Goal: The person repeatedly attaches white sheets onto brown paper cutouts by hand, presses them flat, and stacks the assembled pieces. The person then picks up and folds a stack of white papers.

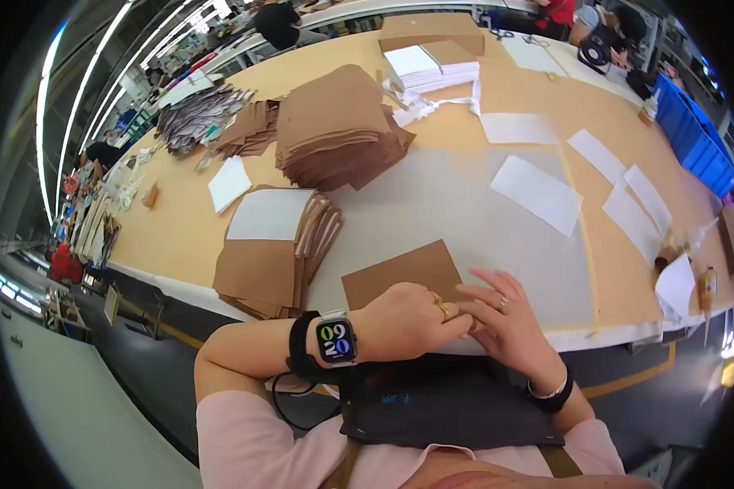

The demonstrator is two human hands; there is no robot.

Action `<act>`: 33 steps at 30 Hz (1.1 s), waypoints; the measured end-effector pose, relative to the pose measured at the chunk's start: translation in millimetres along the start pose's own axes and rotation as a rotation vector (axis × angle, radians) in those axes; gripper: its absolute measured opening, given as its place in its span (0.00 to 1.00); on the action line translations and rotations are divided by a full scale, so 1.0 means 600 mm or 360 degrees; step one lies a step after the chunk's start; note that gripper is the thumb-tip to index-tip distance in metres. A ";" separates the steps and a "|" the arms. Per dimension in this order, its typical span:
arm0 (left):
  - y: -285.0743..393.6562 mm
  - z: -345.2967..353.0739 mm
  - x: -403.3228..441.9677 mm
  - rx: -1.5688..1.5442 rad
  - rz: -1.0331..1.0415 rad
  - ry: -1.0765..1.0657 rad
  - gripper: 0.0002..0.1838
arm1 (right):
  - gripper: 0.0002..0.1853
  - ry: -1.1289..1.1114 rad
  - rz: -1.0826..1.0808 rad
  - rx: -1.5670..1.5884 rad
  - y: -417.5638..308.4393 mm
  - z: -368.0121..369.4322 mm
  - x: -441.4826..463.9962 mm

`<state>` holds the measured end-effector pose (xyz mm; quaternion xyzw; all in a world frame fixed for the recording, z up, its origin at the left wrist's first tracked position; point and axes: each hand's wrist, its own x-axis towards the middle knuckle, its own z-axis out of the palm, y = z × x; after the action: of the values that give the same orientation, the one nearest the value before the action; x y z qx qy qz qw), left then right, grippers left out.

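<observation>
My left hand (412, 318) is closed, its fingers curled inward above the table's near edge, with a smartwatch (336, 340) on the wrist. Whatever it may pinch is hidden. Touching its fingertips is my right hand (506, 314), its fingers stretched out and partly spread, with a ring and a dark wristband. Just beyond both hands lies a flat brown sheet (404, 273). To the left stands a stack of brown sheets (257, 273) topped by a white piece (271, 214).
Behind it rises a taller brown pile (330, 106). White sheets (537, 194) lie on the right half of the table (175, 236). A blue crate (693, 138) stands at the right edge, a cardboard box (431, 34) at the back. Other people sit farther off.
</observation>
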<state>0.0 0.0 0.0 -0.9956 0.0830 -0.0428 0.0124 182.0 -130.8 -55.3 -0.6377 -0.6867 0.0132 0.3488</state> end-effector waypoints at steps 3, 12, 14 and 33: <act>-0.012 -0.041 -0.026 -0.0609 -0.0296 -0.0299 0.17 | 0.13 0.0007 -0.0263 0.0471 -0.009 0.006 0.002; -0.110 -0.026 -0.013 -0.2166 -0.1234 -0.0111 0.13 | 0.08 -0.0055 0.0836 0.1416 0.028 -0.076 0.015; -0.154 0.030 0.007 -0.1985 -0.1156 0.0259 0.14 | 0.15 -0.0002 0.0967 0.1151 0.074 -0.046 0.037; -0.114 0.146 0.026 -0.0497 -0.0681 0.0726 0.23 | 0.06 -0.0539 0.0349 -0.1068 0.249 -0.020 0.122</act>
<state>34.1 66.6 -83.6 -0.9451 -0.1213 -0.2526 -0.1680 321.3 -43.4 -81.7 -0.7747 -0.6284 -0.0697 -0.0008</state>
